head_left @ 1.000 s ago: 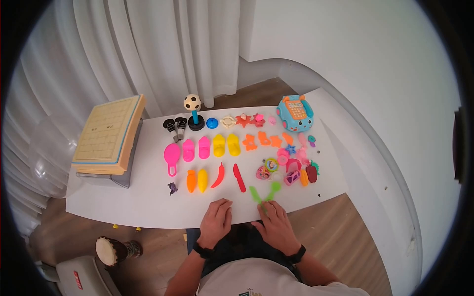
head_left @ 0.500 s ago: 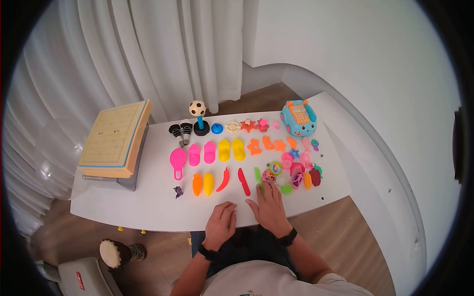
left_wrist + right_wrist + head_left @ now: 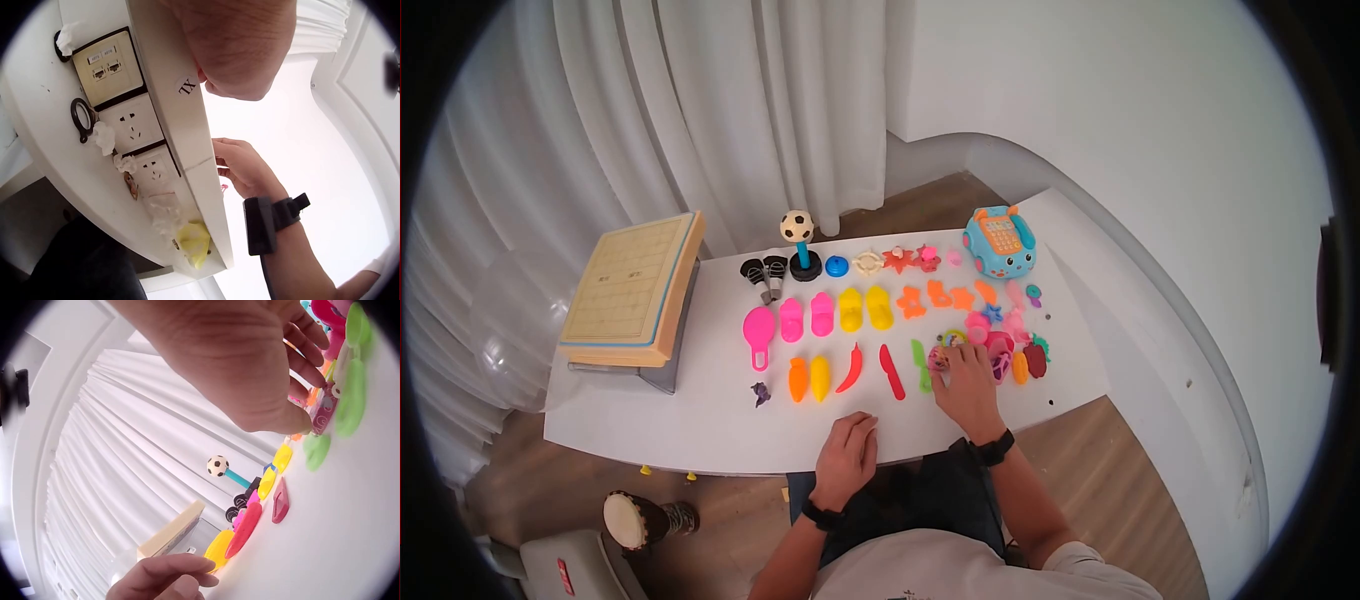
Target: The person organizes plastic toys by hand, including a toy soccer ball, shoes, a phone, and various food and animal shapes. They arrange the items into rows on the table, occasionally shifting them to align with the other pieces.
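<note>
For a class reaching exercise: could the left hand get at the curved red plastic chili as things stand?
Likely yes: the left hand looks free, and no object shows between it and the red chili.

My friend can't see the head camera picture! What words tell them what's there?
A person's right hand reaches over a cluster of toys on a white table, the left hand at its front edge. Rows of bright toys cross the middle; toward the back are a toy phone and a ball.

R hand (image 3: 970, 390) out fwd, palm down, fingers (image 3: 964, 362) bent; L hand (image 3: 846, 460) further back, loosely curled.
</note>
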`<state>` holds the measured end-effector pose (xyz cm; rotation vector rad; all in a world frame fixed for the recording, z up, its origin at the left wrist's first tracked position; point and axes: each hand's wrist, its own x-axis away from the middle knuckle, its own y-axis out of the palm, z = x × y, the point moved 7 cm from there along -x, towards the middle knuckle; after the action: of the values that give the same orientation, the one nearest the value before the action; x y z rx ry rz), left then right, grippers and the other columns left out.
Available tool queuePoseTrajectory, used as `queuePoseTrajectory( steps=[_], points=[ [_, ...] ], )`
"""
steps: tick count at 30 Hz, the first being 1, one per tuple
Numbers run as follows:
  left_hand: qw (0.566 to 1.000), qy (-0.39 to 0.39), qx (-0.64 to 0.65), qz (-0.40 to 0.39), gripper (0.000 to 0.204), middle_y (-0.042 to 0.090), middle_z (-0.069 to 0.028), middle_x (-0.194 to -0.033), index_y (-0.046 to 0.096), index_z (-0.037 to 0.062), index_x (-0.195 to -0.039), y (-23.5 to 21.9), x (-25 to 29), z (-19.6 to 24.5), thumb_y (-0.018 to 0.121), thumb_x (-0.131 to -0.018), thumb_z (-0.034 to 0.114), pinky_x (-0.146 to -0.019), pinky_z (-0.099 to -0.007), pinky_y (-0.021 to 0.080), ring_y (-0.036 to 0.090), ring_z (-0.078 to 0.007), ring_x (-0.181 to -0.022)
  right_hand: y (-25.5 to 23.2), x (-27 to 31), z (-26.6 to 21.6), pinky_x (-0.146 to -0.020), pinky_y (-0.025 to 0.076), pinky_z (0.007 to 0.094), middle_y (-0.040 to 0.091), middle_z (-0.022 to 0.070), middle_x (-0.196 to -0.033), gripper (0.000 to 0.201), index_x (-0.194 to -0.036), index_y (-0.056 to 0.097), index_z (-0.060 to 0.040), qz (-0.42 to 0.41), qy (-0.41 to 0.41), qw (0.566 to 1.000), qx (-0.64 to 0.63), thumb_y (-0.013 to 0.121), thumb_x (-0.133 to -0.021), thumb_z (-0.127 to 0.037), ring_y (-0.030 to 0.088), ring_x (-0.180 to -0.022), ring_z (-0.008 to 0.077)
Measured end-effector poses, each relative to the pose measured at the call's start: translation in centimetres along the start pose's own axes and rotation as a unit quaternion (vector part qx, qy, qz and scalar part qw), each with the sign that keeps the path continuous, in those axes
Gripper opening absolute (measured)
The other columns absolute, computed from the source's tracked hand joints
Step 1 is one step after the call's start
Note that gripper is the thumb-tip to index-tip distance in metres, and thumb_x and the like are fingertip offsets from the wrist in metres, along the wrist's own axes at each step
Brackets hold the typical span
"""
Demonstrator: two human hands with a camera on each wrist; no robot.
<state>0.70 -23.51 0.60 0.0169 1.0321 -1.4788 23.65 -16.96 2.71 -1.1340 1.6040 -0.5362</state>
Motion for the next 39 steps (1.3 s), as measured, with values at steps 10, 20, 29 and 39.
queuePoseTrajectory(
  steps=[10,20,29,39],
  points=[
    [1.000,0.002,0.004,0.002,0.025,0.067,-0.0153,-0.120,0.069,0.0013,-0.120,0.1,0.0,0.0,0.072,-0.095,0.000,-0.091,-0.0406,0.060,0.069,-0.0346,-0.107,1.7,-0.6,1.4,-0.098,0.052,0.0511,0.065,0.0209,-0.114,0.031,-0.110,0.065,-0.0003,-0.006,0.046,0.999,0.012,0.077,-0.086,-0.016,0.059,-0.112,0.0428],
    [0.986,-0.026,0.070,0.148,0.027,0.070,-0.0153,-0.118,0.070,0.0027,-0.114,-4.8,2.6,-0.6,0.070,-0.090,-0.010,-0.094,-0.0397,0.056,0.068,-0.0338,-0.107,0.5,-0.4,-9.9,-0.096,0.052,0.0489,0.066,0.0185,-0.111,0.044,-0.119,0.063,-0.0045,0.004,-0.075,0.966,-0.247,0.081,-0.080,-0.010,0.062,-0.110,0.0413],
    [0.932,-0.253,-0.016,0.260,0.041,0.057,-0.0167,-0.140,0.056,0.0037,-0.128,-12.5,10.5,-6.2,0.073,-0.091,-0.002,-0.110,-0.0428,0.043,0.056,-0.0305,-0.129,8.3,2.5,-23.7,-0.095,0.053,0.0430,0.065,0.0134,-0.107,0.032,-0.112,0.067,-0.0053,-0.164,-0.211,0.914,-0.306,0.080,-0.084,-0.015,0.061,-0.108,0.0348],
    [0.935,-0.254,-0.192,0.154,0.071,0.061,-0.0144,-0.144,0.056,0.0086,-0.143,-12.6,9.3,-6.2,0.087,-0.082,0.022,-0.115,-0.0520,0.034,0.052,-0.0374,-0.137,3.7,0.1,-18.0,-0.101,0.053,0.0463,0.069,0.0160,-0.114,0.026,-0.108,0.069,-0.0020,-0.095,-0.164,0.937,-0.295,0.081,-0.087,-0.010,0.064,-0.114,0.0380]
  ],
)
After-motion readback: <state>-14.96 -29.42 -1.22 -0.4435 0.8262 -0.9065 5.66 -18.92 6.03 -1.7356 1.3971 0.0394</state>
